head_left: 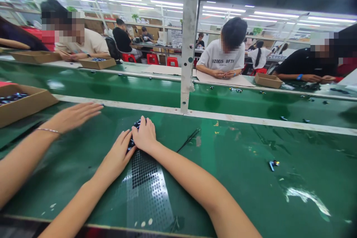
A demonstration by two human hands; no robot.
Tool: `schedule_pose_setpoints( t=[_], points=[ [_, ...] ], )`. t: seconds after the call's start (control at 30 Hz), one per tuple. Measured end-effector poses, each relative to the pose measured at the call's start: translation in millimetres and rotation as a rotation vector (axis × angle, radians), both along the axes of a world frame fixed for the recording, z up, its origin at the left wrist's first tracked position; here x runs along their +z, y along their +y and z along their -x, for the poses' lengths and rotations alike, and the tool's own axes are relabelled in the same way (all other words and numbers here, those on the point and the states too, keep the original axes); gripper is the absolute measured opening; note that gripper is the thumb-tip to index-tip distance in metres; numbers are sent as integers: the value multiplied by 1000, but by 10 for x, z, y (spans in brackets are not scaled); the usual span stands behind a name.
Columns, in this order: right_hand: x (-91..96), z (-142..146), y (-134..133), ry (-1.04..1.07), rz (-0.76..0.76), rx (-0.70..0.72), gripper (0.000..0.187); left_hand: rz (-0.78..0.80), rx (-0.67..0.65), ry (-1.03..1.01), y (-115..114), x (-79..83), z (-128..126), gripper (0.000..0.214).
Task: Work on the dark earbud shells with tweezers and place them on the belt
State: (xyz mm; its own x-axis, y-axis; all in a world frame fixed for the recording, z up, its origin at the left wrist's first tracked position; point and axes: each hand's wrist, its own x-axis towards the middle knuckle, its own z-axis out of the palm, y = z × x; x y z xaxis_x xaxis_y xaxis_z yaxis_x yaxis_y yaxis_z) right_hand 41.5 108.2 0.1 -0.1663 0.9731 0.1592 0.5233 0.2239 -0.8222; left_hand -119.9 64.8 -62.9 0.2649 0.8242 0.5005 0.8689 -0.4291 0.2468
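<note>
We note the layout before us. A perforated sheet (146, 197) lies on the near conveyor belt (240, 182). Our left hand (118, 156) and right hand (146, 135) sit side by side at the sheet's far end, around a heap of small parts (133, 134). Tweezers (189, 140) lie just right of the right hand; a loose part (272, 164) lies well beyond them. Left of our hands, a neighbouring person's hand (72, 117) lies near a cardboard tray (28, 105). Behind, a rail (237, 119) separates our belt from a second belt (134, 85). An upright post (187, 63) stands at the rail, and a co-worker (223, 54) sits beyond the second belt.
</note>
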Motion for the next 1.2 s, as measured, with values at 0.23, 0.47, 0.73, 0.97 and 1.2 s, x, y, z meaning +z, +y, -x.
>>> schedule_pose_setpoints(
  t=[0.23,0.47,0.73,0.97,1.2],
  points=[
    [-72,-311,241,182,-48,-74,45,-42,-225,106,-586,255,-368,63],
    [-223,-722,357,213,-72,-113,42,24,-428,270,-1138,223,-883,79],
    [-181,-837,71,59,-148,-8,48,51,-417,303,-1063,258,-991,74],
    [-149,-1079,-313,-214,-122,109,78,80,-439,259,-1101,273,-1020,66],
    [37,-1155,-503,-442,-59,189,81,81,-448,203,-1112,303,-1023,53]
  ],
)
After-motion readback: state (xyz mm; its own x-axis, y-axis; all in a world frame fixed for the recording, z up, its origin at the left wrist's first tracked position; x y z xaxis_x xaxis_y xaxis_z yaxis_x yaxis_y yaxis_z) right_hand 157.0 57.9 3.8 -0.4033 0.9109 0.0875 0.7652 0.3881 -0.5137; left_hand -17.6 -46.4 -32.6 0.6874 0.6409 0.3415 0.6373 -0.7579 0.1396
